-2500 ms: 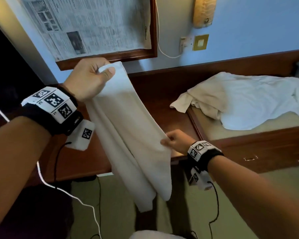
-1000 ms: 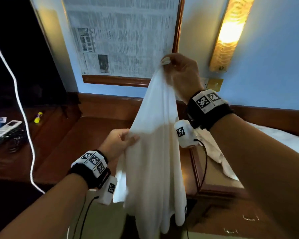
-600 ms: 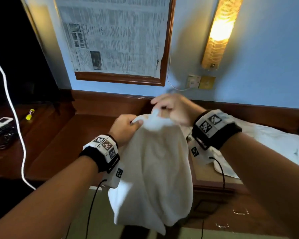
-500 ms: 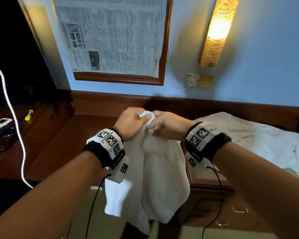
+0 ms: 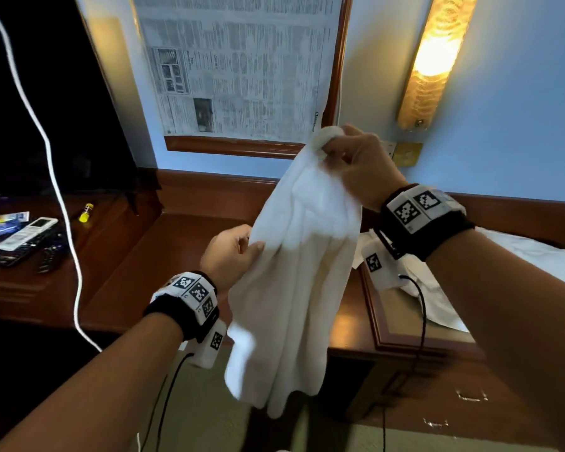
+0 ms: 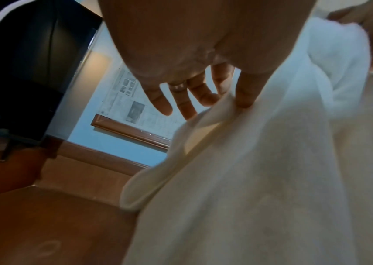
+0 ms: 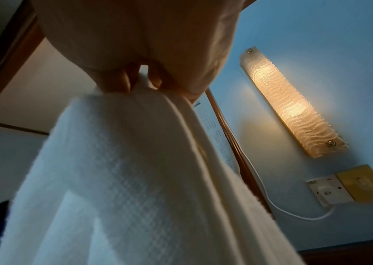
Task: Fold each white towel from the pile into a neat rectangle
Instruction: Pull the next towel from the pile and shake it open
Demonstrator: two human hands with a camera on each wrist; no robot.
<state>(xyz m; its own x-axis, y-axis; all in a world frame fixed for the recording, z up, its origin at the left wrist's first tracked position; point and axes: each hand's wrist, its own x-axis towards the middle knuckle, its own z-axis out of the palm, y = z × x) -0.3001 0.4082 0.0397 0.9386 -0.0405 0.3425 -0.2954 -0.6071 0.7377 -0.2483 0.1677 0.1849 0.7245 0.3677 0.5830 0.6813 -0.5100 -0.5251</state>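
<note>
**Two hands hold one white towel in the air**

Two remote controls (image 5: 26, 234) and a yellow tube (image 5: 86, 213) lie at the left end of the wooden surface (image 5: 163, 256). Next, the left hand (image 5: 230, 252) pinches the left edge of the white towel (image 5: 294, 288) between thumb and forefinger, its other fingers (image 6: 182, 100) spread loose. The towel hangs in soft vertical folds above the surface's front edge. The right hand (image 5: 356, 164), raised higher, pinches the bunched top corner. More white towels (image 5: 519, 256) lie heaped at the surface's right end. A lit wall lamp (image 5: 434, 60) glows above.
</note>
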